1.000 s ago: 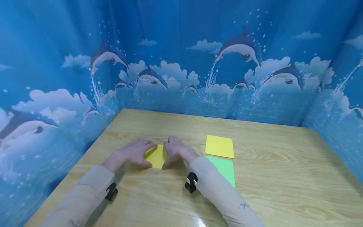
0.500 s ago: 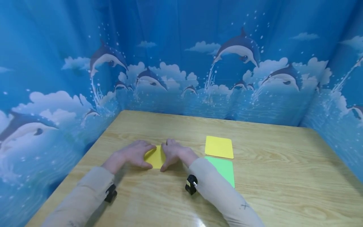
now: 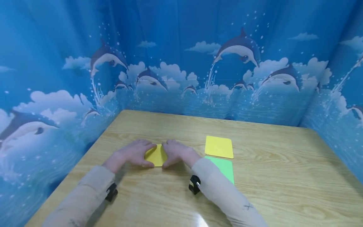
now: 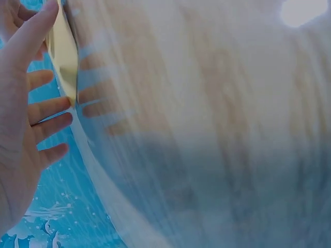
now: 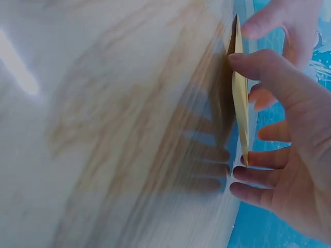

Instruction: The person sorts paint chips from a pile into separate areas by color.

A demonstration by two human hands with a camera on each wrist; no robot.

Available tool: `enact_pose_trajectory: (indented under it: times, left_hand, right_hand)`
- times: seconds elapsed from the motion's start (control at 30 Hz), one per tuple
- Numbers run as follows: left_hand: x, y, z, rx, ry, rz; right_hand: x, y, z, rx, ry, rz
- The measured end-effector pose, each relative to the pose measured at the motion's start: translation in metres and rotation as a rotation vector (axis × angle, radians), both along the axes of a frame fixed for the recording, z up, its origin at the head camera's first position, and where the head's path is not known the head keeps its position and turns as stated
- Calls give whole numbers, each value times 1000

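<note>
In the head view a yellow square card (image 3: 156, 156) lies low over the wooden table between both hands. My left hand (image 3: 135, 153) holds its left side, thumb at the near corner and index finger at the far corner. On the opposite side my right hand (image 3: 176, 152) grips it the same way. Both wrist views show the card nearly edge-on, a thin yellow piece (image 4: 65, 57) with the fingertips at its ends. In the right wrist view, the right thumb presses on the card's edge (image 5: 240, 103) and the other fingers spread beyond it.
Right of the hands lie a brighter yellow square card (image 3: 218, 147) and, just nearer, a green square card (image 3: 225, 168) partly hidden by the right sleeve. The glossy wooden table (image 3: 278, 176) meets a blue dolphin-print curtain (image 3: 181, 56) at its back and sides.
The right hand first slid slightly left along the card, then shifted back a little, its thumb now farther from me. The left hand stays almost in place. The other cards have not moved.
</note>
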State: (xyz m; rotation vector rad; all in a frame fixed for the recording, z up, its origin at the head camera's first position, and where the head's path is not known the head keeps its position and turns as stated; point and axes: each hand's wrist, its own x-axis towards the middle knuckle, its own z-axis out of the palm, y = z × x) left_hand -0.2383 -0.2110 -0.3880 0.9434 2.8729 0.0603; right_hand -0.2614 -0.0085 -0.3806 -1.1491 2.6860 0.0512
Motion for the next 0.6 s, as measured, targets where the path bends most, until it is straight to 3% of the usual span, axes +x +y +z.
enact_pose_trajectory:
  times: [0.27,0.6]
  left_hand:
    - [2,7,1,3,44,8]
    - [-8,30,3,25,159,-60]
  right_hand:
    - [-7,18,3,-61,-11,-2]
    - [-13,54,9,-121,-2,7]
